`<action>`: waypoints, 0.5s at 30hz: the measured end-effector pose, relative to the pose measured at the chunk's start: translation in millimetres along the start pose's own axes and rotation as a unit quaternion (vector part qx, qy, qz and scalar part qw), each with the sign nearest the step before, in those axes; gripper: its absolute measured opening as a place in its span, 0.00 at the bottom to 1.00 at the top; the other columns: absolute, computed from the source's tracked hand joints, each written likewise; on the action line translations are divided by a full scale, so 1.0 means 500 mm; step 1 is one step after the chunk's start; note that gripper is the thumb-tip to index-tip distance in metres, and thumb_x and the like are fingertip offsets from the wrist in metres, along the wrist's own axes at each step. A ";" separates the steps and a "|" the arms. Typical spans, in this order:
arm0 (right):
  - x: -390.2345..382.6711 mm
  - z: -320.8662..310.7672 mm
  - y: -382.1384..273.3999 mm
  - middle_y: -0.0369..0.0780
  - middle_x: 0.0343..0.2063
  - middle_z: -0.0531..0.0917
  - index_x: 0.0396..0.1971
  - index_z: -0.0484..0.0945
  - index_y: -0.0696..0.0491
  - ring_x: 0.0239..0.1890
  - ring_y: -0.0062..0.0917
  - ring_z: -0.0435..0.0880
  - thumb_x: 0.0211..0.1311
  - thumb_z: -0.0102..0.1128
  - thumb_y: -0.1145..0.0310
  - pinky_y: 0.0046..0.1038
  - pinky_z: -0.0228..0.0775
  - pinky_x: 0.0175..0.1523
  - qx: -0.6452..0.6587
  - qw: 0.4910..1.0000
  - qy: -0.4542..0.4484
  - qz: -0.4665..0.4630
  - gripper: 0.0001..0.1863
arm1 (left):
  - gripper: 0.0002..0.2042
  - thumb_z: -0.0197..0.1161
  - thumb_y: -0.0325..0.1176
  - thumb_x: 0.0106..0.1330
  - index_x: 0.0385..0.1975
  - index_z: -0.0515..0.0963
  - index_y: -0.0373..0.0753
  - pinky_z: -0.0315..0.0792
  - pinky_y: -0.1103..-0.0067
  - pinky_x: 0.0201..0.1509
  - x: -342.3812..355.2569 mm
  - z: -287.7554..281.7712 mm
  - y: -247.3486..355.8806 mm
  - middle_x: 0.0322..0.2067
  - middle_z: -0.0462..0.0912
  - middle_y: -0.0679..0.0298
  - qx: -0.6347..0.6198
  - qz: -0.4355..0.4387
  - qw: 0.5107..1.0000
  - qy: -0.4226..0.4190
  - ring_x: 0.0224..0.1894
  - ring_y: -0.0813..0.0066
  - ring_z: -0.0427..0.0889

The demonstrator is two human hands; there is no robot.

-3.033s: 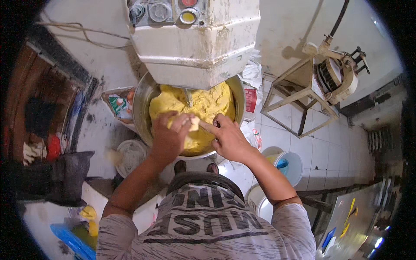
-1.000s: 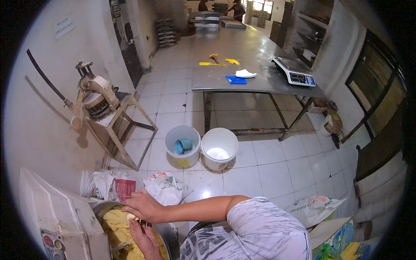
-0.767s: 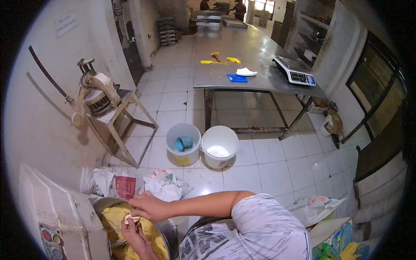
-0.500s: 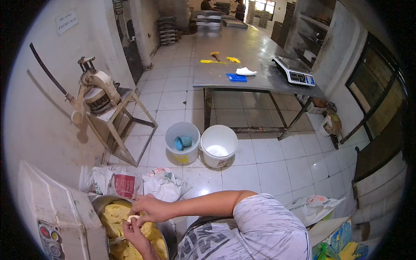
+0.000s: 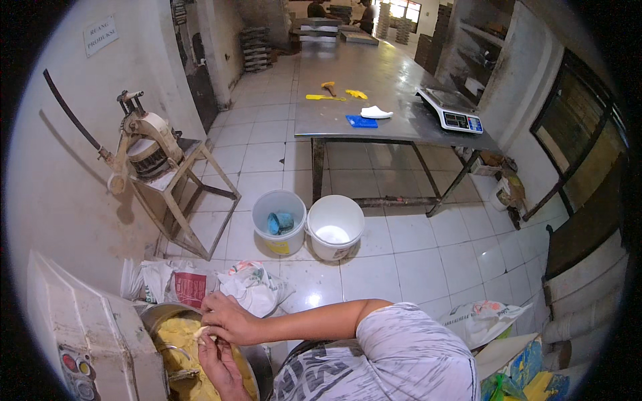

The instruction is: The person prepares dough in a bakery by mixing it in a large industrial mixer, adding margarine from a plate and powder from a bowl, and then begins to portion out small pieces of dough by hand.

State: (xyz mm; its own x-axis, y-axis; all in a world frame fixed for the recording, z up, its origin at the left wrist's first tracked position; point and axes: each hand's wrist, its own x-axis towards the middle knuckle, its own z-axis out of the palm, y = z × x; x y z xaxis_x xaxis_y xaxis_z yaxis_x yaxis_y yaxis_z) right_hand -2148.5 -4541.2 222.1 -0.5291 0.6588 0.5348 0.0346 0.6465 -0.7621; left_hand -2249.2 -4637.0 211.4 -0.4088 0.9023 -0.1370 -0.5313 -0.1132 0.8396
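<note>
At the lower left, a round metal mixer bowl [image 5: 262,364] holds a mass of yellow dough [image 5: 175,334]. A curved metal mixing hook [image 5: 179,352] shows in the dough. Over the bowl's right side, my hands meet at a small pale lump of dough [image 5: 200,333]. My right hand [image 5: 231,321] reaches in from the right, its fingers pinched at the lump. Just below it, my left hand [image 5: 222,364] grips the same lump between thumb and fingers. The fingers partly hide the lump. Next to the bowl stands the white mixer housing [image 5: 100,327] with red and yellow buttons.
White sacks [image 5: 251,287] lie beyond the bowl. A bucket with a blue item inside [image 5: 279,220] and a white bucket [image 5: 336,224] stand on the tiled floor. Farther off are a metal table [image 5: 388,127] with a scale [image 5: 451,110], and a hand-cranked machine [image 5: 150,150] on a stand.
The hook has come into plainer view and the dough in the bowl has shifted shape. My hands stay together at the lump, with my left fingers straighter. The view has moved slightly.
</note>
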 end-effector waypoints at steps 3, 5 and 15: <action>0.002 0.019 0.021 0.44 0.39 0.68 0.27 0.75 0.58 0.46 0.37 0.64 0.54 0.58 0.63 0.38 0.57 0.46 -0.028 0.997 -0.054 0.055 0.11 | 0.18 0.51 0.40 0.69 0.51 0.66 0.33 0.69 0.84 0.44 0.001 -0.014 -0.006 0.46 0.73 0.60 0.008 0.004 0.998 0.057 0.44 0.78 0.73; 0.003 0.032 0.036 0.44 0.39 0.68 0.27 0.75 0.58 0.46 0.38 0.65 0.54 0.58 0.63 0.38 0.58 0.46 -0.009 0.994 -0.070 0.084 0.12 | 0.20 0.51 0.42 0.68 0.51 0.67 0.34 0.68 0.84 0.43 0.002 -0.016 -0.006 0.45 0.74 0.62 0.007 0.017 0.996 0.084 0.43 0.78 0.73; 0.019 -0.006 0.039 0.42 0.35 0.73 0.41 0.77 0.53 0.43 0.35 0.70 0.55 0.58 0.59 0.35 0.61 0.48 0.094 0.982 -0.123 0.108 0.16 | 0.14 0.49 0.33 0.69 0.49 0.69 0.34 0.66 0.84 0.40 -0.005 -0.032 0.005 0.38 0.74 0.66 0.283 0.063 0.957 0.024 0.37 0.80 0.71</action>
State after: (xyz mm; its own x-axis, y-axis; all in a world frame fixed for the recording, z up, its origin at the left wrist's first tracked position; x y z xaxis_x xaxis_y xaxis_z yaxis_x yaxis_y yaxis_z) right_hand -2150.3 -4520.9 213.4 -0.7157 0.6457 0.2661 0.0240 0.4036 -0.9146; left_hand -2261.7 -4646.2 205.5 -0.4846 0.8743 -0.0289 0.0062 0.0365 0.9993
